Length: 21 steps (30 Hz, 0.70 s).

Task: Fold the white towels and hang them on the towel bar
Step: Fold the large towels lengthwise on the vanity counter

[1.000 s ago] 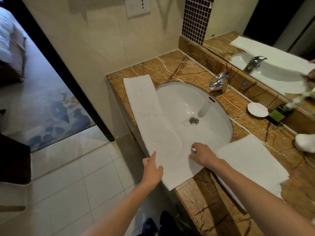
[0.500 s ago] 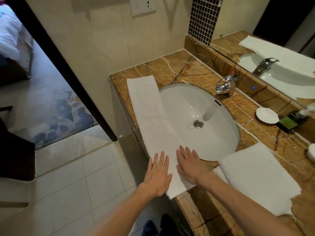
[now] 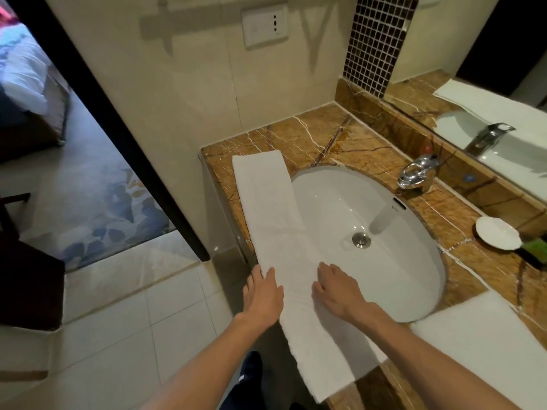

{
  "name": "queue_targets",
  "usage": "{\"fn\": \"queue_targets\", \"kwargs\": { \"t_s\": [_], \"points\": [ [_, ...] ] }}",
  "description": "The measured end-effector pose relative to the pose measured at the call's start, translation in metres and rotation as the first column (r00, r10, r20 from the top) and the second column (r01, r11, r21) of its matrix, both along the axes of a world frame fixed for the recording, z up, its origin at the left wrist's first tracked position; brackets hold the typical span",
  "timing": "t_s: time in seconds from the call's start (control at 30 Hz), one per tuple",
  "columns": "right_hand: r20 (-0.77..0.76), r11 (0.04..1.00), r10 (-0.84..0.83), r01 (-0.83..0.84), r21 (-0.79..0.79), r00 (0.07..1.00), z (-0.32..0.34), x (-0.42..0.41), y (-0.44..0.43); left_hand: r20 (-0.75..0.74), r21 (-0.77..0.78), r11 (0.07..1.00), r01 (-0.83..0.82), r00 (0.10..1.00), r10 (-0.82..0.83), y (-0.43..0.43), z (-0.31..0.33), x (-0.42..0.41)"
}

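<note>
Near end of the long towel [image 3: 296, 232]: lies at the front edge of the counter [image 3: 325, 134], closest to the person's body, corner just past the stone lip. Towel is already a narrow strip. Its long axis runs straight away from the person, angled slightly left, along the counter's front-left edge and over the left rim of the sink [image 3: 384, 247]. Left hand [image 3: 262, 294]: flat, fingers straight, resting on the strip's left long edge. Right hand [image 3: 337, 288]: flat, fingers straight, pressing the strip's right long edge where it overlaps the basin. Hands are apart, one per edge, level with each other, gripping nothing. Both sit in the near third of the strip; neither is clearly closer to it. Judgement: the next fold is end to end, so the far end has to come toward the hands, or the near end has to go out along that axis. Second towel [image 3: 473, 335]: folded, flat on the counter to the right, just beside the right forearm. Far end of the strip lies near the wall, well beyond both hands. Towel bar: not in view.
</note>
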State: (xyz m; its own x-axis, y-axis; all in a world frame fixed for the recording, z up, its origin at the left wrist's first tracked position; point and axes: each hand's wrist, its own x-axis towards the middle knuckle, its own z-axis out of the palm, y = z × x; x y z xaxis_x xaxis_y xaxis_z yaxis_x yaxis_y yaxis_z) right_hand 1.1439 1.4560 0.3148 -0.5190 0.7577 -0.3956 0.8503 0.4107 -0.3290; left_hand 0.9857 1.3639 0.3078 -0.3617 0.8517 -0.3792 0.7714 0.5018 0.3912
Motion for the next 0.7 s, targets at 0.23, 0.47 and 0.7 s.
{"fn": "queue_targets", "kwargs": {
  "t_s": [0.23,0.47,0.7],
  "points": [
    [-0.048,0.915,-0.325,0.301,-0.268,0.945,-0.015,-0.042,0.058,0.125,0.066,0.988,-0.143,0.983,0.134,0.052,0.004,-0.059],
    [-0.130,0.736,-0.643,0.563,-0.376,0.754,-0.027,-0.078,0.110,0.186,0.179,0.944,-0.279,0.951,0.246,0.099,-0.001,-0.110],
    [-0.158,0.653,-0.711,0.558,-0.512,0.686,-0.034,-0.100,0.136,0.165,0.206,0.922,-0.328,0.940,0.298,0.139,-0.006,-0.143]
  ]
}}
